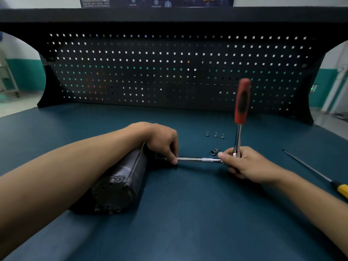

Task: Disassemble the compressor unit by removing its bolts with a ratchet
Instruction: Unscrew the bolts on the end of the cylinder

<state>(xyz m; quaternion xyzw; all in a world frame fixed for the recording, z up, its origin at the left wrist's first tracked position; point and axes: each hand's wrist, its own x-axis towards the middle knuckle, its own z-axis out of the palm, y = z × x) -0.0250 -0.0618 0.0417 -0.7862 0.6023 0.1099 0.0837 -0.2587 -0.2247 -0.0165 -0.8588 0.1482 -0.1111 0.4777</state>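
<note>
A bolt at the far end of the compressor (pixel 120 178) is being worked. The unit is laid on its side on the bench (pixel 188 223), under the left forearm. The left hand (pixel 162 138) is draped over that far end, its fingers curled down and the extension (pixel 199 159) pinched right where it meets the housing. The bar is run level across to the right hand (pixel 243 162), which is wrapped round the head of the ratchet (pixel 242 102); the red handle is stood almost upright. Three bolts (pixel 215 135) are seen lined up just beyond, so at least three are judged to be out. Whether this one is loose cannot be told, since the bolt head is hidden by the fingers. For the next move, the bar must be kept square on the bolt by the left hand while the handle is swung through an arc. A loose socket (pixel 214 151) is lying just beside the right hand, and a yellow-handled screwdriver (pixel 310 168) is parked well off to the right. As for writing, a poster (pixel 156 1) is glimpsed above the pegboard (pixel 169 72), but its print is too small to be read. No brand can be made out on the tools or the unit.
</note>
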